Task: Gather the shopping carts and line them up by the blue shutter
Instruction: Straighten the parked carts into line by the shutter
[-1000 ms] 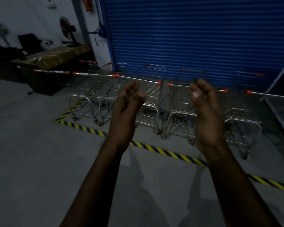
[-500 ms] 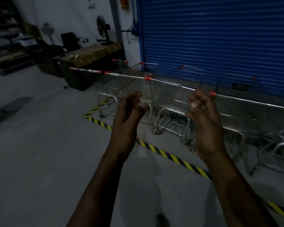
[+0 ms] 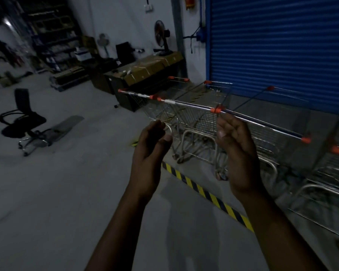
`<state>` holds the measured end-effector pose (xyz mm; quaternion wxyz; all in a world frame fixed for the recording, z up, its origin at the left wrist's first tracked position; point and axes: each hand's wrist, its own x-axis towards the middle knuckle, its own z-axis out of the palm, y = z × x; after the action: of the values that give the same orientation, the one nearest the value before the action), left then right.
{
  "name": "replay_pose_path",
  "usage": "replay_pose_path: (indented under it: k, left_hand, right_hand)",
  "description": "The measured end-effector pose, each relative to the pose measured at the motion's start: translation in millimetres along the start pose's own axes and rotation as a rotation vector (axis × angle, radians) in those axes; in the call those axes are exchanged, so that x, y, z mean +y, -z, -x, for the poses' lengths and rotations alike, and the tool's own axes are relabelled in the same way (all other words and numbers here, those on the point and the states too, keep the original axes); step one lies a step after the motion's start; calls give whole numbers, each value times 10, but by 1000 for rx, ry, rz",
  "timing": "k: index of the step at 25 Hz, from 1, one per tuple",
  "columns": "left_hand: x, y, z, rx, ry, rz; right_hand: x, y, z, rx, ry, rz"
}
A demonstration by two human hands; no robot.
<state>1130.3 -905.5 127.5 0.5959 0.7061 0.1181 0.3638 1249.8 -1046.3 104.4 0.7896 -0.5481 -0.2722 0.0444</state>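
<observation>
Several wire shopping carts (image 3: 200,122) with orange-capped handle bars stand side by side in front of the blue shutter (image 3: 278,47), behind a yellow-and-black floor stripe (image 3: 209,194). My left hand (image 3: 151,151) and my right hand (image 3: 237,151) are raised in front of me, palms facing each other, fingers loosely curled and apart. Neither hand touches a cart; both are empty. The nearest handle bar (image 3: 258,124) runs just beyond my right fingertips.
A black office chair (image 3: 24,122) stands on the grey floor at left. A dark desk with brown boxes (image 3: 149,75) and a fan (image 3: 161,36) sits by the wall left of the shutter. Dim shelving (image 3: 53,44) fills the far left.
The view has swung to the left, so the carts and shutter have slid to the right and the office chair has come into sight. My hands keep the same raised, empty pose.
</observation>
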Motion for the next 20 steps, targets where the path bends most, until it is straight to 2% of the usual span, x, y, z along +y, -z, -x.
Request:
replay_pose_path:
  k: [6,11,16,20]
  left_hand:
    - [-636,449,-961,61,5,-64]
    - [-1115,1113,-2037,92,4,-41]
    - [-1500,1652,-3190,34,-11,-107]
    - [-1893,1982,-3773,9,54,-92]
  right_hand:
    - [786,-535,-890,-68,-54,17]
    - [1380,-1318,-1773,-55,-51,8]
    - [1941,-2070,-2688,12,-51,13]
    - [2471,-2495,-3148,6,-103,18]
